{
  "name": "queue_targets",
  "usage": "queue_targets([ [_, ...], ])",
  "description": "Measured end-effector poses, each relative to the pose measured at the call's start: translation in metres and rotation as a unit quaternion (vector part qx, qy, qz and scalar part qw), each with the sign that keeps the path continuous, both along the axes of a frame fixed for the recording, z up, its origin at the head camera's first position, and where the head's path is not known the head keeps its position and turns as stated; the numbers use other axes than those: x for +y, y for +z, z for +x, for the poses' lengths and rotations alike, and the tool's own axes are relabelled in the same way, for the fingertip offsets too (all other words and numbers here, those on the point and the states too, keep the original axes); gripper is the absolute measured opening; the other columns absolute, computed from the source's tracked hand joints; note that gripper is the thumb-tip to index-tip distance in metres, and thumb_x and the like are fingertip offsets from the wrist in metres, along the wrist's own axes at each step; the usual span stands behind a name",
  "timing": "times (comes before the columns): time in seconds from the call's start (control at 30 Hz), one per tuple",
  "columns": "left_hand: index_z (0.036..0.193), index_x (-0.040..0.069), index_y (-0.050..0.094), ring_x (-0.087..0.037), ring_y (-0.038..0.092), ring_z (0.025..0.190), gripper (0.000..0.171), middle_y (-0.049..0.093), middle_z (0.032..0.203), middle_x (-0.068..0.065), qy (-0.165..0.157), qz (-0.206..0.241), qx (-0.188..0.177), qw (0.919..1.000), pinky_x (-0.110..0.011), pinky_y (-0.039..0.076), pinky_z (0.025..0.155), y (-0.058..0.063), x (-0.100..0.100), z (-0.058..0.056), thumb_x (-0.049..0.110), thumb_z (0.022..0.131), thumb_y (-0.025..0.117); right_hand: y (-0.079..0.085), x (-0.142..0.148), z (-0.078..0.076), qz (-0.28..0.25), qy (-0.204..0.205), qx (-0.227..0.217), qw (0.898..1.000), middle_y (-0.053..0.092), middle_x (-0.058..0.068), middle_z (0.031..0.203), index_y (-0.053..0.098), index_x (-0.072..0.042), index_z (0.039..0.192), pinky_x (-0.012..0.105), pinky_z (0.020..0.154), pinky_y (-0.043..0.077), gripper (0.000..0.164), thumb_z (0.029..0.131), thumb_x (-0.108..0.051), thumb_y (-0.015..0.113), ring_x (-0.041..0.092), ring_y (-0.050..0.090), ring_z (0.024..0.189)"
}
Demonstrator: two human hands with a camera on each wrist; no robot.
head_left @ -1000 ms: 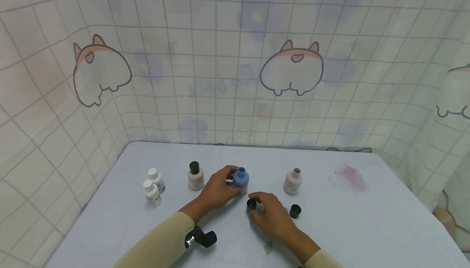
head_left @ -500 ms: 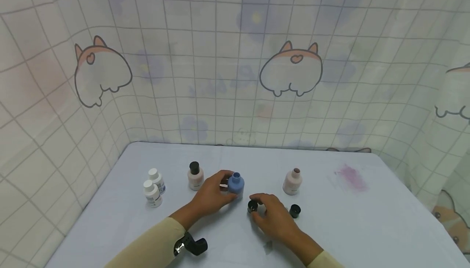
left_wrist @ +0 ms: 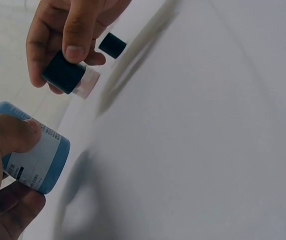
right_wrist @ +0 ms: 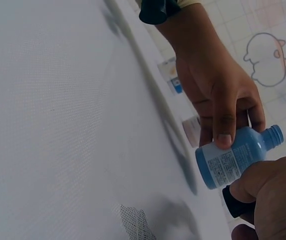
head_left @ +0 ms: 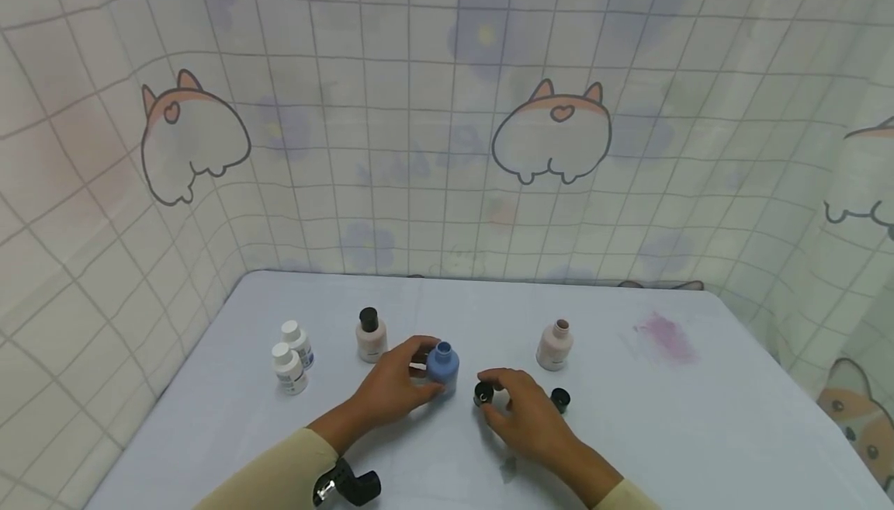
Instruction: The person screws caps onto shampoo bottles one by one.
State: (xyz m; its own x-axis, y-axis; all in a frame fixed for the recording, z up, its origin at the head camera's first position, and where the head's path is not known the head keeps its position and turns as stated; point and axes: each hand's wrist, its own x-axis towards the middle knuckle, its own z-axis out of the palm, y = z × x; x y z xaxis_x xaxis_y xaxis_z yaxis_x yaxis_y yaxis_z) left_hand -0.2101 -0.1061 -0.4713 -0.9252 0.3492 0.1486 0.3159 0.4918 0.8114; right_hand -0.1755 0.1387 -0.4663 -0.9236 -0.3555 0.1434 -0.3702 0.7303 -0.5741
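My left hand (head_left: 394, 386) grips an uncapped blue bottle (head_left: 443, 368) between thumb and fingers. Its mouth points up, and in the left wrist view a printed white label (left_wrist: 35, 157) faces out. The bottle's shadow lies apart from its base, so it looks lifted off the table. Just right of it, my right hand (head_left: 522, 417) pinches a black cap (head_left: 483, 394) with thumb and fingertips, its hollow side up in the head view. A second black cap (head_left: 560, 400) lies on the table beside the right hand, partly behind it.
An uncapped pale pink bottle (head_left: 555, 345) stands at the right. A pale pink bottle with a black cap (head_left: 371, 335) stands left of the left hand. Two white-capped bottles (head_left: 289, 369) stand farther left. A pink stain (head_left: 667, 338) marks the white table (head_left: 726, 425).
My left hand has drawn the blue bottle left and toward me, away from the cap. The right hand, still pinching the cap, has barely shifted.
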Motion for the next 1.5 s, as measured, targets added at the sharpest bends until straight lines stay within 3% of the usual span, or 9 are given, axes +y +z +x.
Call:
queue_targets([
  [0.2,0.130,0.021,0.047,-0.010,0.056,0.108,0.062,0.056,0.121,0.007,-0.008,0.005,0.003,1.0000,-0.025,0.050,0.087,0.001,-0.001,0.007,0.024,0.076,0.079,0.005,0.001,0.004,0.004,-0.001,-0.019,1.000,0.057,-0.008,0.116,0.055,-0.023,0.125,0.027,0.075,0.050,0.042,0.085,-0.027,0.069,0.009,0.053,0.094],
  [0.5,0.129,0.020,0.048,-0.009,0.055,0.107,0.063,0.057,0.119,0.008,-0.017,0.006,0.010,0.9998,-0.021,0.049,0.086,0.002,-0.003,0.017,0.022,0.075,0.080,0.007,0.005,0.009,-0.006,0.001,-0.010,1.000,0.056,-0.009,0.113,0.055,-0.026,0.124,0.026,0.074,0.051,0.041,0.085,-0.029,0.069,0.008,0.053,0.090],
  [0.87,0.128,0.024,0.048,-0.007,0.056,0.105,0.063,0.057,0.117,0.011,-0.022,0.005,-0.026,0.9994,-0.022,0.049,0.086,0.003,-0.002,0.029,0.026,0.074,0.081,0.013,0.010,0.014,-0.026,0.010,-0.037,0.999,0.055,-0.012,0.113,0.055,-0.025,0.125,0.027,0.073,0.051,0.042,0.086,-0.032,0.068,0.011,0.055,0.088],
  [1.03,0.127,0.024,0.048,-0.006,0.055,0.106,0.064,0.056,0.117,0.012,-0.028,0.006,-0.027,0.9992,-0.019,0.049,0.085,0.004,0.000,0.033,0.026,0.073,0.082,0.016,0.009,0.017,-0.028,0.016,-0.027,0.999,0.056,-0.012,0.110,0.055,-0.022,0.122,0.026,0.069,0.050,0.041,0.085,-0.031,0.069,0.010,0.054,0.081],
  [1.5,0.123,0.025,0.051,-0.005,0.058,0.100,0.062,0.058,0.113,0.012,-0.039,0.000,-0.056,0.9976,-0.023,0.050,0.085,-0.001,0.005,0.042,0.031,0.070,0.083,0.014,0.013,0.021,-0.037,0.017,-0.032,0.999,0.055,-0.013,0.106,0.054,-0.029,0.113,0.023,0.065,0.049,0.032,0.084,-0.033,0.070,0.011,0.055,0.079],
])
